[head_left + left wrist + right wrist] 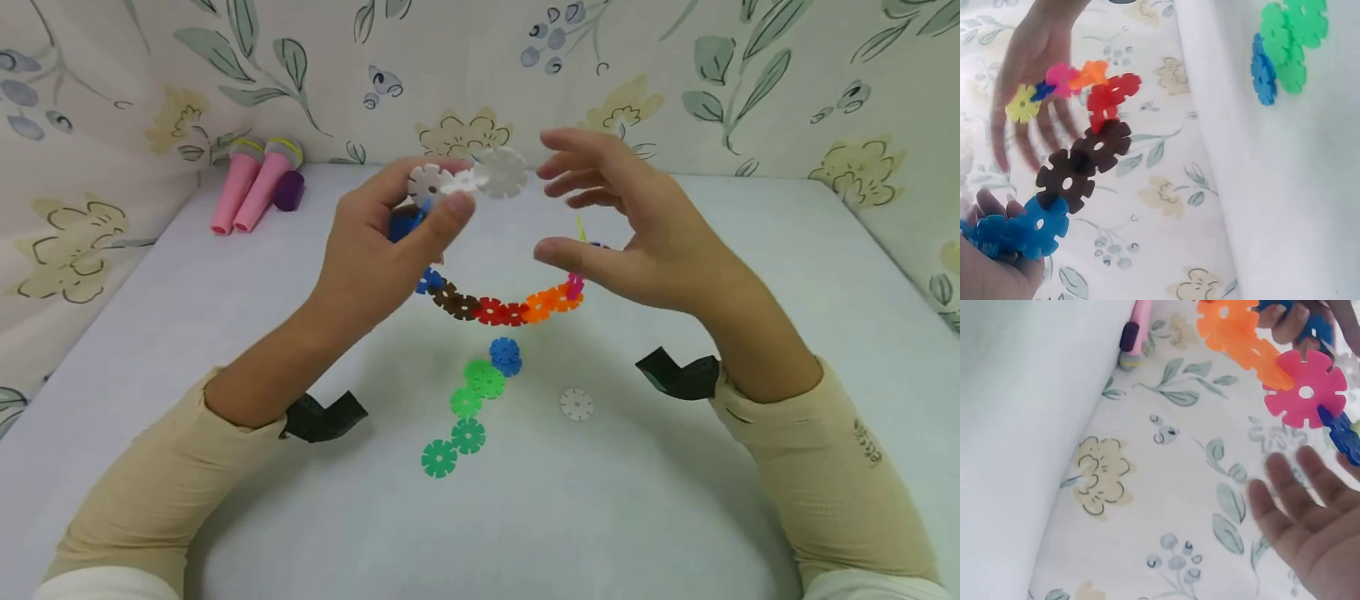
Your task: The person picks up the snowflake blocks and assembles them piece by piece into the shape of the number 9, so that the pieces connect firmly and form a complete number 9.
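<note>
My left hand (360,250) pinches the white end of a chain of notched plastic discs between thumb and fingers. White discs (501,173) stick out past the fingertips, and blue discs (402,225) sit against the palm. From there the chain hangs in a curve through brown discs (454,302), red discs (502,313), orange discs (552,303) and a pink disc (1310,372). A dark blue disc (1340,434) and a yellow disc (1022,105) form its other end. My right hand (630,221) is raised beside that end, fingers spread and holding nothing.
On the white table (315,517) lie loose green discs (468,436), light green discs (484,380), blue discs (506,357) and a white disc (577,404). Two pink toy microphones (262,187) and a purple piece (288,191) lie at the back left, before a floral cloth (480,67).
</note>
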`<state>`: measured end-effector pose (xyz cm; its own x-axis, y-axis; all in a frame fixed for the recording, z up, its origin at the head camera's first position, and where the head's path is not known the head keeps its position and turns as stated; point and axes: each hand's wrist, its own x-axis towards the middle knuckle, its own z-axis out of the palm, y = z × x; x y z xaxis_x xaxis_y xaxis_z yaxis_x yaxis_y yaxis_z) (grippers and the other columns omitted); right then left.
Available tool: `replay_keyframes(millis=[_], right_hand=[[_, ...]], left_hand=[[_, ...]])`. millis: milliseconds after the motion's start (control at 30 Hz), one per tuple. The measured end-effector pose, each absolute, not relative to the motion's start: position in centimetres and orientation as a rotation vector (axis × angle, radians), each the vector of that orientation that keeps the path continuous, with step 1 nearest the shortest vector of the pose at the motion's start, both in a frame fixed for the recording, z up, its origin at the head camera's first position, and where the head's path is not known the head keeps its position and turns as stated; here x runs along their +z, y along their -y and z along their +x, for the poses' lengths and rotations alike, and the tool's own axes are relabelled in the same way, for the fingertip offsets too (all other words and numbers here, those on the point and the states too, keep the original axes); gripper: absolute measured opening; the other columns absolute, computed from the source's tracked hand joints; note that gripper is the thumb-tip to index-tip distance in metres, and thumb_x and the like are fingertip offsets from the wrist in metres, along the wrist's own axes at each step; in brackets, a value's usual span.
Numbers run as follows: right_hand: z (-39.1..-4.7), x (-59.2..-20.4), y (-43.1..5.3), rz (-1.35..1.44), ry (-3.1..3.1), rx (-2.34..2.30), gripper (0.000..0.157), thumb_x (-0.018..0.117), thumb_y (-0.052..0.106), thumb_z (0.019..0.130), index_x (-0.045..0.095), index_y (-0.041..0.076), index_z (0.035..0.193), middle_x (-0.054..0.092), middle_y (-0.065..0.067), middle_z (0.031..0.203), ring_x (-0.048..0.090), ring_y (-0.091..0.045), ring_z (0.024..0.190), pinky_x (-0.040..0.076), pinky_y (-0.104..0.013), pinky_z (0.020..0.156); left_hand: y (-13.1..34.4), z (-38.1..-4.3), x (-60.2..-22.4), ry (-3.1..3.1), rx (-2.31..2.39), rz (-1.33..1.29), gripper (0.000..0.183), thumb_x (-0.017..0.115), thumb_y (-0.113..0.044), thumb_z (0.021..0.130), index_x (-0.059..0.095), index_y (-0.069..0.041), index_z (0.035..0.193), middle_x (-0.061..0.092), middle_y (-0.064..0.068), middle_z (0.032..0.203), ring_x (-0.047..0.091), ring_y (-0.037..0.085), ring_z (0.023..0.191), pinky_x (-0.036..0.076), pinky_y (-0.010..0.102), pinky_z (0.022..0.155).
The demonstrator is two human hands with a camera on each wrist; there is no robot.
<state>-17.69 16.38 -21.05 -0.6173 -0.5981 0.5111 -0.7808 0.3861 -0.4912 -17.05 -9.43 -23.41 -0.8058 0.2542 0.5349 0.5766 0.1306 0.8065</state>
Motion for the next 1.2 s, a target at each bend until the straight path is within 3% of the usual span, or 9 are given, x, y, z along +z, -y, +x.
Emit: replay_keyframes(millis=[167,233,367,600,1000,1200], right_hand=[[-17.6,-20.5,-17.7,1.266,2.598,1.158,0.06,0.072,-0.005,0.089,0.047,0.003,0.144,0.068,-0.005,0.113,0.068,-0.016,0.1,0.053,-0.024,0.089],[-17.8,-20.5,-17.7,1.299,2.54,1.22,0.055,0.068,-0.01,0.089,0.05,-0.001,0.14,0.07,-0.006,0.106,0.069,-0.018,0.094,0.055,-0.025,0.085],[-17.8,-20.6,-17.3,1.305,2.382,1.273,0.048,0.064,-0.014,0.09,0.054,-0.006,0.135,0.069,-0.006,0.109,0.069,-0.021,0.093,0.056,-0.026,0.082],[-17.7,-21.0,-16.6,1.289,2.191,1.328,0.034,0.064,-0.011,0.091,0.061,-0.01,0.125,0.067,-0.013,0.108,0.065,-0.023,0.084,0.056,-0.024,0.075],[-17.8,-21.2,-16.7,1.196,2.148,1.324,0.032,0.067,-0.01,0.091,0.065,-0.009,0.122,0.07,-0.014,0.108,0.069,-0.022,0.087,0.056,-0.024,0.074],[-18.0,-21.4,-16.7,1.174,2.102,1.408,0.028,0.067,-0.006,0.092,0.066,-0.01,0.12,0.07,-0.017,0.107,0.069,-0.024,0.088,0.056,-0.025,0.077]], left_hand=[[9.8,-17.3,-23.1,2.063,-1.872,-0.77,0.03,0.062,-0.014,0.099,0.064,-0.01,0.129,0.061,0.012,0.102,0.063,0.029,0.075,0.057,0.031,0.075],[9.9,-17.4,-23.1,2.092,-1.852,-0.797,0.029,0.064,-0.013,0.098,0.064,-0.009,0.127,0.064,0.01,0.102,0.066,0.028,0.077,0.057,0.031,0.073],[9.8,-17.5,-23.5,2.119,-1.742,-0.879,0.027,0.065,-0.008,0.096,0.063,-0.003,0.123,0.067,0.005,0.106,0.068,0.025,0.077,0.056,0.03,0.068],[9.4,-17.4,-23.9,2.057,-1.624,-1.035,0.042,0.063,-0.007,0.097,0.055,-0.005,0.139,0.065,0.005,0.118,0.07,0.017,0.082,0.057,0.033,0.071],[9.2,-17.4,-24.0,1.986,-1.586,-1.069,0.042,0.058,-0.005,0.1,0.053,-0.005,0.141,0.066,0.009,0.112,0.069,0.021,0.092,0.056,0.033,0.078],[9.3,-17.4,-24.0,1.996,-1.568,-1.072,0.044,0.061,-0.004,0.098,0.054,-0.005,0.141,0.064,0.006,0.125,0.069,0.02,0.093,0.055,0.034,0.082]])
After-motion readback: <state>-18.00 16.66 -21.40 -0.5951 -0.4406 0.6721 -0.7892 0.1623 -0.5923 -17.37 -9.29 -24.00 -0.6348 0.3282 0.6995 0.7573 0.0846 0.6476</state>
